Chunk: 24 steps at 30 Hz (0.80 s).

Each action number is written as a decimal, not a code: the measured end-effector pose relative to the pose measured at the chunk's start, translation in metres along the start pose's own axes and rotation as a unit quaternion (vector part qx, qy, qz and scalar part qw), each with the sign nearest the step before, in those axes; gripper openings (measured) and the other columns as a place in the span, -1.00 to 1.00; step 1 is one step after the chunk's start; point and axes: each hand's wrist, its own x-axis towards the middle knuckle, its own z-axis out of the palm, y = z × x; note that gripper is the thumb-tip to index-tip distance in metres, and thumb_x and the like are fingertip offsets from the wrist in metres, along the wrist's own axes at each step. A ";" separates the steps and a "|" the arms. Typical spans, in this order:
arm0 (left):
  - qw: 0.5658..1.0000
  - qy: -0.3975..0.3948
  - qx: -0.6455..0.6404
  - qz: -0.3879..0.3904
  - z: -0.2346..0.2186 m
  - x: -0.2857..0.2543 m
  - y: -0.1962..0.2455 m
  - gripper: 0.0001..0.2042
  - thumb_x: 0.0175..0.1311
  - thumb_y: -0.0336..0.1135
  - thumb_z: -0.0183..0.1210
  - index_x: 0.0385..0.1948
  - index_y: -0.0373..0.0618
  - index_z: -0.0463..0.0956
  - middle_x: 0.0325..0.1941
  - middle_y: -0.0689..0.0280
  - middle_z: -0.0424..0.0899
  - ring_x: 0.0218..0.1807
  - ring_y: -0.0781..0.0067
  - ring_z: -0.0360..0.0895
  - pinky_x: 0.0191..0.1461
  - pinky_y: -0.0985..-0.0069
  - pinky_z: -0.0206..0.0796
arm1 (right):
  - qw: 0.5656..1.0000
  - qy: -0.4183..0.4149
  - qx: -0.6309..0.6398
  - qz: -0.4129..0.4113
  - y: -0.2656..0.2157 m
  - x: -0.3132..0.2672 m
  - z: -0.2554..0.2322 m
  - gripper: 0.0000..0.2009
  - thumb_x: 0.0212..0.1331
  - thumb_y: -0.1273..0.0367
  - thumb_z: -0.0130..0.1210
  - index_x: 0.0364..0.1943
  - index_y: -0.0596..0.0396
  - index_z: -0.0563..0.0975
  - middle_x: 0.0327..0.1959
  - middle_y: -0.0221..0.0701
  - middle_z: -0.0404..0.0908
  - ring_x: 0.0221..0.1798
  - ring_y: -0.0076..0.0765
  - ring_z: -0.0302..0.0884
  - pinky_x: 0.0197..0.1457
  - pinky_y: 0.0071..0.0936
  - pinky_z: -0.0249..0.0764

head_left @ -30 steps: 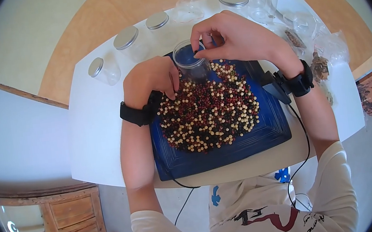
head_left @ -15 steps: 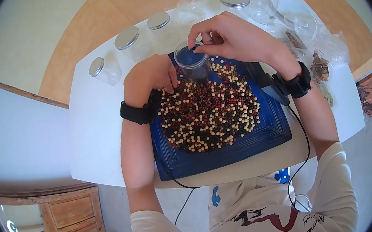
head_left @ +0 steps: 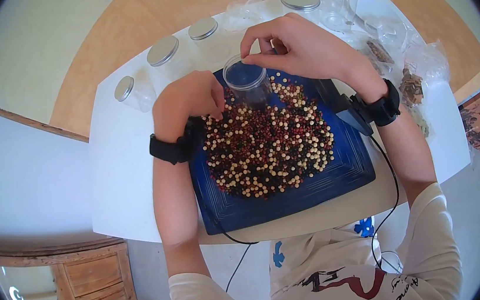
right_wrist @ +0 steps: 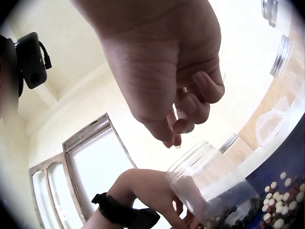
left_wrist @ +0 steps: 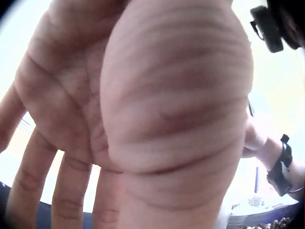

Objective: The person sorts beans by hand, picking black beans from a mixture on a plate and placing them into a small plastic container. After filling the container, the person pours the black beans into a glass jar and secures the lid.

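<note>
A heap of mixed beans [head_left: 269,146], cream, red, black and some green, covers much of a blue square tray [head_left: 282,209]. At its far edge stands a clear open jar [head_left: 249,84]; dark beans [right_wrist: 238,217] lie low inside it. My right hand [head_left: 305,47] is held over the jar's mouth, thumb and index tips close together at the rim. No bean shows between them, and I cannot tell whether a small one is hidden there. Left of the jar, my left hand [head_left: 187,100] points its fingers down at the heap; its fingers [left_wrist: 71,191] hang fairly straight.
Clear jars with silver lids stand along the table's far side, including a small one [head_left: 134,92] at left and a tall one [head_left: 341,2] at right. Plastic bags [head_left: 429,66] with dried material lie on the right. Black cables [head_left: 395,174] run from both wrists.
A black bean seen earlier between my right fingertips no longer shows. My right fingertips have shifted slightly left over the jar mouth. My left hand has moved slightly left beside the jar.
</note>
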 end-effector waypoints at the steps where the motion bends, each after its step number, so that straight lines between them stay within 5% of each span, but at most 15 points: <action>1: 1.000 0.027 -0.008 0.014 -0.003 -0.004 -0.001 -0.85 0.02 -0.41 0.50 -0.36 -0.17 0.78 -0.35 0.27 0.83 -0.25 0.35 0.75 -0.15 0.40 0.54 | 1.000 0.000 0.000 0.001 -0.001 0.000 -0.002 -0.82 0.36 0.28 0.29 -0.10 0.04 0.75 -0.50 -0.29 0.68 -0.42 -0.16 0.66 -0.29 -0.26 0.53; 5: 0.991 0.112 -0.026 0.062 -0.023 -0.018 -0.008 -0.86 0.08 -0.40 0.47 -0.35 -0.19 0.74 -0.34 0.31 0.80 -0.26 0.40 0.72 -0.14 0.44 0.52 | 0.999 0.005 -0.028 0.026 0.001 -0.001 -0.014 -0.80 0.36 0.24 0.30 -0.18 0.08 0.75 -0.51 -0.27 0.67 -0.43 -0.20 0.65 -0.29 -0.29 0.51; 7: 0.967 0.231 -0.074 0.071 -0.031 -0.026 -0.008 -0.84 0.07 -0.35 0.46 -0.34 -0.11 0.73 -0.30 0.31 0.78 -0.28 0.29 0.70 -0.19 0.33 0.51 | 0.999 0.000 -0.033 0.043 0.006 -0.003 -0.018 -0.79 0.35 0.23 0.32 -0.21 0.09 0.75 -0.51 -0.26 0.67 -0.44 -0.21 0.65 -0.29 -0.28 0.51; 9: 0.955 0.272 -0.086 0.077 -0.036 -0.035 0.003 -0.84 0.12 -0.35 0.45 -0.30 -0.12 0.69 -0.32 0.34 0.75 -0.31 0.38 0.65 -0.20 0.38 0.48 | 0.997 -0.014 -0.046 0.062 0.015 -0.006 -0.019 -0.83 0.36 0.30 0.34 -0.20 0.11 0.74 -0.63 -0.43 0.50 -0.54 -0.49 0.41 -0.41 -0.43 0.31; 11: 0.931 0.334 -0.090 0.115 -0.041 -0.045 0.020 -0.88 0.25 -0.36 0.44 -0.29 -0.10 0.68 -0.32 0.46 0.74 -0.31 0.53 0.59 -0.26 0.51 0.34 | 0.993 -0.082 -0.042 0.069 0.029 -0.009 -0.018 -0.83 0.33 0.30 0.36 -0.19 0.11 0.75 -0.59 -0.41 0.57 -0.50 -0.46 0.51 -0.36 -0.42 0.40; 15: 0.914 0.361 -0.092 0.158 -0.034 -0.042 0.035 -0.84 0.23 -0.32 0.48 -0.27 -0.07 0.69 -0.32 0.46 0.73 -0.32 0.55 0.58 -0.26 0.51 0.32 | 0.965 -0.249 -0.042 0.077 0.045 -0.013 0.000 -0.82 0.22 0.31 0.41 -0.16 0.06 0.80 -0.44 -0.38 0.76 -0.33 -0.34 0.74 -0.20 -0.37 0.59; 24: 0.924 0.341 -0.100 0.144 -0.034 -0.044 0.041 -0.82 0.28 -0.25 0.47 -0.21 -0.08 0.72 -0.33 0.39 0.74 -0.36 0.51 0.58 -0.24 0.47 0.37 | 0.943 -0.293 -0.088 0.131 0.032 -0.012 0.013 -0.82 0.09 0.35 0.45 -0.21 0.03 0.81 -0.34 -0.33 0.83 -0.22 -0.24 0.80 -0.15 -0.33 0.62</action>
